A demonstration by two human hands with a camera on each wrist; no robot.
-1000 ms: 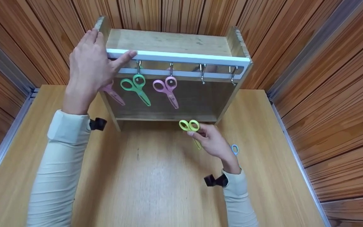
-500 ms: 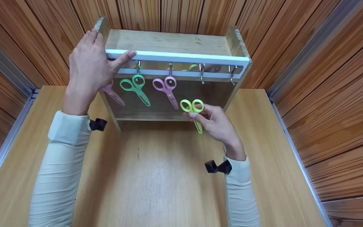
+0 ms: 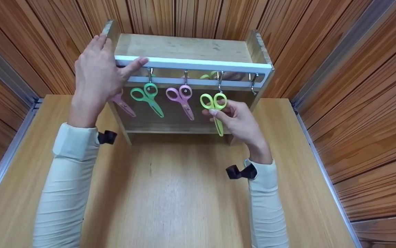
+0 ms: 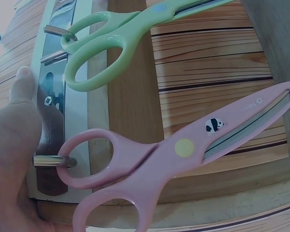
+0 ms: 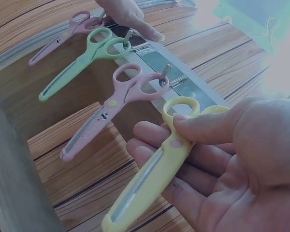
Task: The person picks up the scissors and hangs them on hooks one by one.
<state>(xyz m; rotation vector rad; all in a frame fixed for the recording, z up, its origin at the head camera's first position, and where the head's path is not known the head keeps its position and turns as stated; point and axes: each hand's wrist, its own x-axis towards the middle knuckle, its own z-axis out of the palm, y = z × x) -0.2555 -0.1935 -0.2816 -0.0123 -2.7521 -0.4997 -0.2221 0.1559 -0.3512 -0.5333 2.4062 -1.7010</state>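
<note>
My left hand (image 3: 96,75) rests on the left corner of a small wooden shelf (image 3: 184,46), its thumb on the white hook rail (image 3: 198,63). Several metal hooks line that rail. Pink scissors (image 4: 179,157) hang beside the left hand, then green scissors (image 3: 156,106) and a second pink pair (image 3: 185,105). Between thumb and fingers, my right hand (image 3: 242,120) pinches yellow scissors (image 5: 162,166), blades down. Their right finger loop is right at the tip of a hook (image 3: 220,82), just below it in the head view. The right wrist view hides part of that loop behind the thumb.
Farther right on the rail is another hook (image 3: 253,84) with nothing on it. The shelf stands on a wooden table (image 3: 174,193) against a wood-panelled wall (image 3: 198,17). A bit of a blue thing (image 3: 246,162) shows behind the right wrist.
My right hand has lifted the yellow scissors from low in front of the shelf up to the hook right of the pink pair. The left hand has stayed in place.
</note>
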